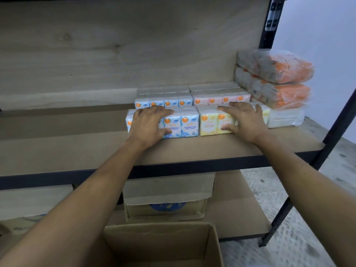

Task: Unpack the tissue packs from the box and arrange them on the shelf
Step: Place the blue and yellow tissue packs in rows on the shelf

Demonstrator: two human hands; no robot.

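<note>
Resting flat, fingers spread, left hand (148, 124) on blue tissue packs (181, 122), right hand (244, 120) on yellow tissue packs (215, 124)

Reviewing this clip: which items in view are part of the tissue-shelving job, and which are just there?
Part of the job:
- blue tissue packs under the left hand
- yellow tissue packs under the right hand
- shelf board
- open cardboard box

Just there:
- orange bagged packs
- lower-shelf carton

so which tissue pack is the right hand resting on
The yellow floral pack in the front row; the right hand covers it, while the left hand covers the blue pack.
</note>
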